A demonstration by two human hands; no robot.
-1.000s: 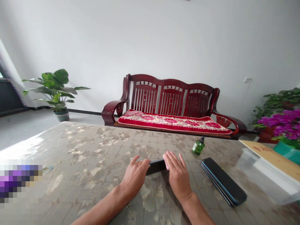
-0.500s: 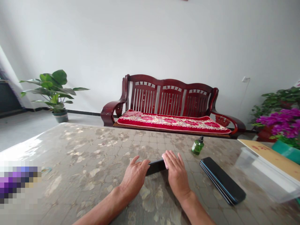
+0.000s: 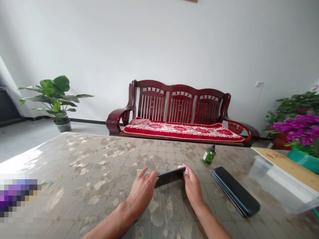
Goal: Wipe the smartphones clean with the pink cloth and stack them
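Note:
A dark, flat phone-like object (image 3: 170, 177) is tilted above the table between both hands. Its left end is gripped by my left hand (image 3: 143, 186), thumb and fingers pressed round it. At the right end, my right hand (image 3: 193, 187) is closed on a small pink cloth (image 3: 186, 170), which touches the object's edge. To the right lies a stack of dark phone-like slabs (image 3: 236, 191). Behind that stack stands a green spray bottle (image 3: 209, 155) with a black top.
The table (image 3: 99, 166) has a patterned, glossy cover. At the right are a clear plastic box (image 3: 281, 189), a tan board (image 3: 286, 166) and purple flowers (image 3: 299, 129). A blurred-out item (image 3: 18, 194) sits at left. Beyond are a wooden bench (image 3: 179, 103) and potted plant (image 3: 58, 96).
My right hand has moved from the object's front face to its right edge, its fingers now curled round the pink cloth. More of the dark face shows. My left hand keeps its grip.

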